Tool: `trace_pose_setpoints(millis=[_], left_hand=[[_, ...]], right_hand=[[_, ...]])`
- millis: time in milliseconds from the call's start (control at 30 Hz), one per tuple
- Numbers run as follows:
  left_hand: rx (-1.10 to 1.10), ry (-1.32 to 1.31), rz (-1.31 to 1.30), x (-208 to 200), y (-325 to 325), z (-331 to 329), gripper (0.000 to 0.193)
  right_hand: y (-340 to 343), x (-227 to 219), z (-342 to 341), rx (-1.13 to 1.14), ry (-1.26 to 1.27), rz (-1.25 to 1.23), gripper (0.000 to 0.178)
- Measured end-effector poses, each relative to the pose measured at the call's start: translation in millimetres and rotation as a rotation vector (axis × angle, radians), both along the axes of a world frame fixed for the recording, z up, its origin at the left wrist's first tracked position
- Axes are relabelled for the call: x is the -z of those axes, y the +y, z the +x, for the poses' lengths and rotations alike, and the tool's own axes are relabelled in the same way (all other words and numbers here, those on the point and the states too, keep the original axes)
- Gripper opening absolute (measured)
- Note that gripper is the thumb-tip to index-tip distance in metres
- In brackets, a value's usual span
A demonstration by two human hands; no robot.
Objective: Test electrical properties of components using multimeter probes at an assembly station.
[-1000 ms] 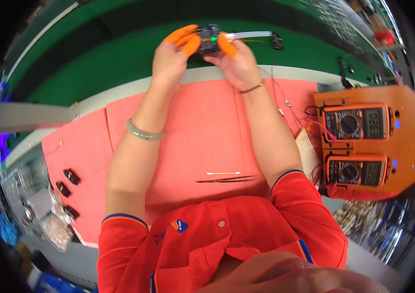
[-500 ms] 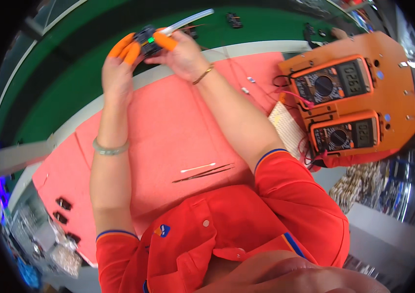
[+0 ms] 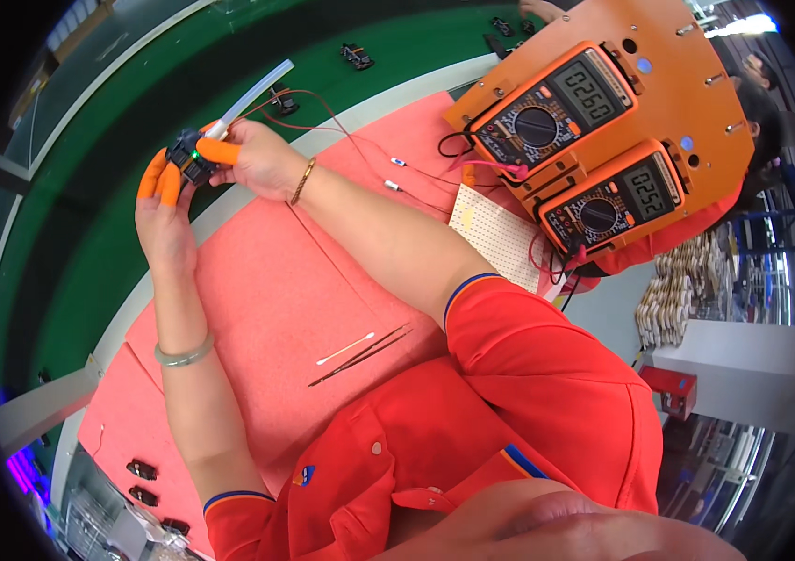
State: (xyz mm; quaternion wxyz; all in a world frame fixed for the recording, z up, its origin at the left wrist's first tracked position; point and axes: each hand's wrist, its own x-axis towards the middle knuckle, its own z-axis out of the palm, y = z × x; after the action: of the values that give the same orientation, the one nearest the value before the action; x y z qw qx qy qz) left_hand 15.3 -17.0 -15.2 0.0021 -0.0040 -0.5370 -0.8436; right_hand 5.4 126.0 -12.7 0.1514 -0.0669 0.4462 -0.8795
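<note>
At the far left, over the pink mat's edge, both hands meet at a small black electronic module (image 3: 193,166) with a lit green light. My left hand (image 3: 168,224) has orange finger cots on and grips the module from its left side. My right hand (image 3: 265,164), also with an orange cot, is closed around a slim white stick with a translucent tube end (image 3: 255,95). The stick slants down to the module, its lower tip hidden there. Thin reddish wires (image 3: 327,107) trail from near the module toward the multimeters.
Two orange multimeters (image 3: 551,112) lie on an orange board at right, beside a perforated white sheet (image 3: 495,238). Tweezers (image 3: 355,357) and a cotton swab (image 3: 346,349) rest on the pink mat (image 3: 257,280). Black modules (image 3: 356,56) sit on the green belt (image 3: 416,28); others (image 3: 142,469) lie lower left.
The view has swung, so the meters and mat sit further left. Both hands stay together on the module with the stick at it. The digits on the meters' displays have changed.
</note>
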Motion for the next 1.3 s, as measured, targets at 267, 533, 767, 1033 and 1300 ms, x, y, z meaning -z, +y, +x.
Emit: trace_pose_setpoints(millis=[267, 533, 767, 1033, 1300], left_hand=[[-0.003, 0.043, -0.082, -4, 3, 0, 0.028], [0.041, 0.055, -0.045, -4, 0, 4, 0.030], [0.016, 0.050, -0.040, -1, 7, 7, 0.029], [-0.130, 0.061, -0.195, 1, 2, -3, 0.029], [0.143, 0.125, 0.173, -23, 3, 10, 0.032]], right_hand=[[5, -11, 0, -0.042, 0.005, -0.058, 0.017], [-2, -2, -1, -0.007, 0.048, 0.010, 0.017], [1, -2, 3, 0.060, 0.051, 0.035, 0.017], [-5, 1, -2, 0.206, 0.254, 0.369, 0.020], [2, 0, -7, 0.355, 0.050, 0.147, 0.022]])
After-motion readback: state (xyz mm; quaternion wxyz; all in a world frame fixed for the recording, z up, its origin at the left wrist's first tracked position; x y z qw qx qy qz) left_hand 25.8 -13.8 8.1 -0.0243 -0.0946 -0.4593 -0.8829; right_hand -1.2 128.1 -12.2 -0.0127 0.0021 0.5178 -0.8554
